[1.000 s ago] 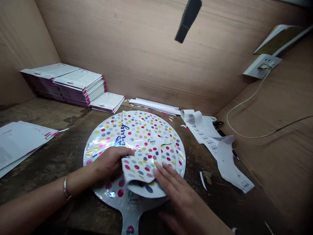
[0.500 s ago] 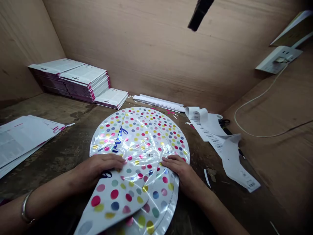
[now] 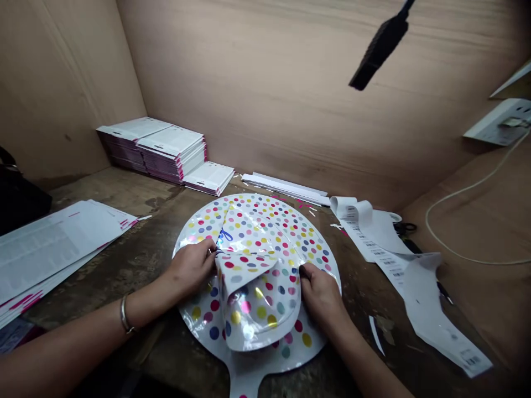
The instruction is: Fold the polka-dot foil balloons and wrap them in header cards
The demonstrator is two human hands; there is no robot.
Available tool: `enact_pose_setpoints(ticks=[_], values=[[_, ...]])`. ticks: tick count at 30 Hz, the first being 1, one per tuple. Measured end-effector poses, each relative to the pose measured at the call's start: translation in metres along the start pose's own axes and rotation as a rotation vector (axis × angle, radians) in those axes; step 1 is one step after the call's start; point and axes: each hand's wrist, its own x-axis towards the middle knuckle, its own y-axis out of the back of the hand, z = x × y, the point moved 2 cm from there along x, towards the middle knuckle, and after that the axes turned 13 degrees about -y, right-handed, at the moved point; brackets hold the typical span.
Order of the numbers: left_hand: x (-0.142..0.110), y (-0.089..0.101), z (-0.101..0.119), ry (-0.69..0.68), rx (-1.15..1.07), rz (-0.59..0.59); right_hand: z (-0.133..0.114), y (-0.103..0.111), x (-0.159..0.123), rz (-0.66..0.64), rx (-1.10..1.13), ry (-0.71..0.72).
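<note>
A flat white foil balloon (image 3: 286,221) with coloured dots lies on the table, its narrow neck pointing toward me. Part of it is folded up over the middle, with a curved lower edge and blue lettering partly showing. My left hand (image 3: 193,268), a bangle on its wrist, pinches the left side of the fold. On the opposite side, my right hand (image 3: 321,290) is closed on the fold's right edge, thumb on top. The undersides of the folded layers are hidden.
Stacks of printed white cards (image 3: 166,141) stand at the back left, with more printed sheets (image 3: 78,232) at the left. White strips (image 3: 286,188) lie along the back wall. A curling barcode label strip (image 3: 423,298) and black scissors (image 3: 406,226) are at the right. A black clip-like object (image 3: 377,52) hangs above.
The balloon's lower part, earlier spread toward me, is now folded up, uncovering the neck. My left hand went from lying flat to pinching; my right closed on the edge. The view shifted left.
</note>
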Motion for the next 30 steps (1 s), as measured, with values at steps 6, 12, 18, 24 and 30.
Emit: enact_pose_setpoints(ticks=[6, 12, 18, 24, 30], values=[[0.004, -0.007, -0.003, 0.065, -0.029, 0.041, -0.005, -0.008, 0.004, 0.073, -0.069, -0.070], [-0.010, -0.007, 0.002, -0.013, -0.059, 0.093, -0.007, -0.009, 0.003, 0.129, -0.134, -0.092], [-0.021, -0.008, 0.004, -0.086, 0.011, 0.058, -0.007, -0.010, 0.003, 0.125, -0.266, -0.058], [-0.015, -0.002, 0.000, -0.109, 0.173, -0.024, -0.010, -0.013, 0.006, 0.115, -0.320, -0.059], [0.018, -0.004, 0.035, -0.342, 0.328, -0.021, -0.014, -0.016, 0.004, 0.116, -0.347, -0.056]])
